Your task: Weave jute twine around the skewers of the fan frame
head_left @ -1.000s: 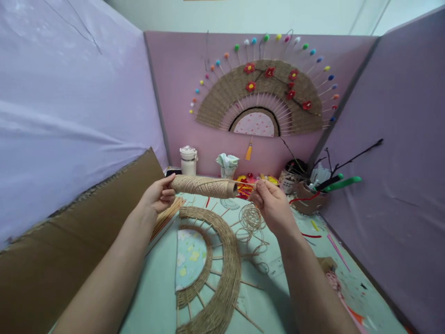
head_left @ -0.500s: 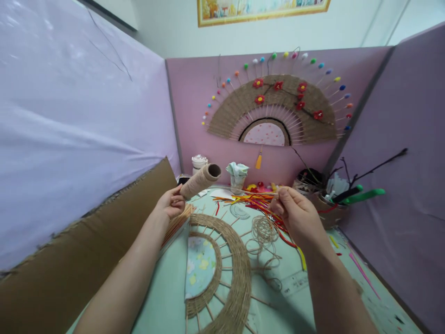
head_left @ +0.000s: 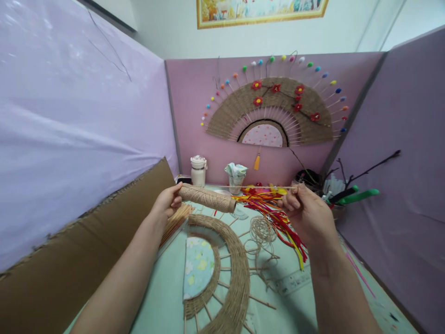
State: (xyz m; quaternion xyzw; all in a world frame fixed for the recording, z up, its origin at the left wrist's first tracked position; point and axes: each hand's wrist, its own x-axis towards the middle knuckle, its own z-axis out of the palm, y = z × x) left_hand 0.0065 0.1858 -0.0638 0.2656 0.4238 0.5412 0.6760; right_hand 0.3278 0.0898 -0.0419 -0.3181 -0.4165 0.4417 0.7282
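My left hand [head_left: 167,200] pinches one end of a spool of twine [head_left: 207,198], which points right and tilts slightly down. From the spool a strand of twine [head_left: 257,187] runs taut across to my right hand [head_left: 308,206], whose fingers are closed on it. Below, on the table, lies a half-round woven fan [head_left: 239,269] with thin sticks as ribs and a floral cloth centre [head_left: 199,268]. Beside the fan, under my right hand, is a loose tangle of twine [head_left: 263,230].
Colourful pipe cleaners [head_left: 281,220] lie behind the tangle. A white bottle [head_left: 198,171] and a cloth-stuffed cup [head_left: 235,177] stand at the back. Pliers with green handles [head_left: 361,196] sit at right. Thin sticks [head_left: 174,225] and cardboard [head_left: 104,241] are at left. A finished fan [head_left: 281,104] hangs behind.
The spool has swung from pointing up and right to pointing slightly downward. My right hand has moved right, stretching the strand longer between both hands.
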